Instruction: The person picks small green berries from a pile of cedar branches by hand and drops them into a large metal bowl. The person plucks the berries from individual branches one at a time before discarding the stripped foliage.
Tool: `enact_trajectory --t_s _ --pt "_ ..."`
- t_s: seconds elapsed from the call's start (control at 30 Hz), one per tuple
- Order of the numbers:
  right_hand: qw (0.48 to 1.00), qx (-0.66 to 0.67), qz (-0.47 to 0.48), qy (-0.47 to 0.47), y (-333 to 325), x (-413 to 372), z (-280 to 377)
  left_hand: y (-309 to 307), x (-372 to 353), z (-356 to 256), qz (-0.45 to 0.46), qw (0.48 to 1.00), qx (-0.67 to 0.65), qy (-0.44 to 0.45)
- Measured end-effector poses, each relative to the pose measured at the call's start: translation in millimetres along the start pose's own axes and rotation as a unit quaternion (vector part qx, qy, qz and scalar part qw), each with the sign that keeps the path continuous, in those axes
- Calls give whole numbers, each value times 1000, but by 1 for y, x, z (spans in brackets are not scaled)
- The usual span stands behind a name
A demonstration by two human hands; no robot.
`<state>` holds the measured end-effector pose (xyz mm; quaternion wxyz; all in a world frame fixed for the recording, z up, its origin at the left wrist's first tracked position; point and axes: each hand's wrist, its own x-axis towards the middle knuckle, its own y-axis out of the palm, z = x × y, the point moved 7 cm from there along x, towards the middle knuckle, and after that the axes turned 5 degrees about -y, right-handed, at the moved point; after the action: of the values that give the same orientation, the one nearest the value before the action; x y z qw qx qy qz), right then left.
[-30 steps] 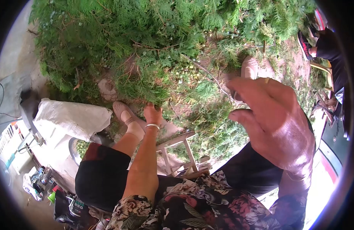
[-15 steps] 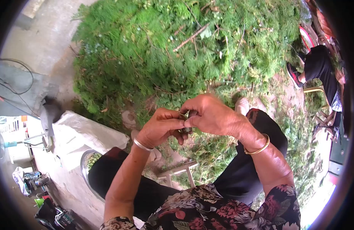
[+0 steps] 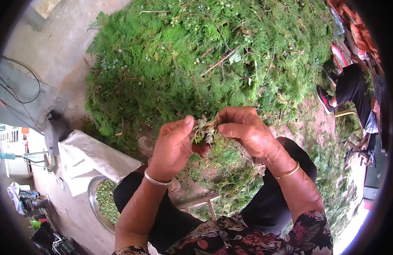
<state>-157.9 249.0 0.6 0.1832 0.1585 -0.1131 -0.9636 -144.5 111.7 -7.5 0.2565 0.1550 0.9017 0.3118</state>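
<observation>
My right hand [image 3: 249, 132] pinches a small evergreen sprig [image 3: 208, 130] between thumb and fingers. Pale grey-green cones and short green tips show on it, held at chest height over the ground. On the left side of the sprig, my left hand [image 3: 171, 146] is partly open, its thumb raised and apart. Its curled fingertips reach under the cones, and the inside of the palm is hidden. Beyond both hands lies a large heap of cut green branches [image 3: 171, 68]. By my left knee stands a metal basin [image 3: 92, 191] containing many small green cones [image 3: 109, 202].
A white sack [image 3: 94, 155] lies left of my knee. Between my legs is a small wooden stool [image 3: 200, 201]. Another person's leg [image 3: 353, 87] and shoe [image 3: 324, 100] are at the far right. Black cables [image 3: 24, 85] lie on the left floor.
My hands have moved apart, my left thumb has lifted off, and the sprig with its cones now shows between them. More of the basin is visible as my left knee shifted right.
</observation>
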Motion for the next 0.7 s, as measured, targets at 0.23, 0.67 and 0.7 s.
enact_trajectory --t_s 0.23,0.67,0.7 --pt "997 -54 -2 -55 8 7 5 -6 -6 -3 -34 996 83 -14" --pt "973 -202 -7 -110 0 7 15 8 -27 -64 -179 726 541 385" --pt "973 -202 -5 -108 0 7 14 12 -22 -60 -136 763 541 326"
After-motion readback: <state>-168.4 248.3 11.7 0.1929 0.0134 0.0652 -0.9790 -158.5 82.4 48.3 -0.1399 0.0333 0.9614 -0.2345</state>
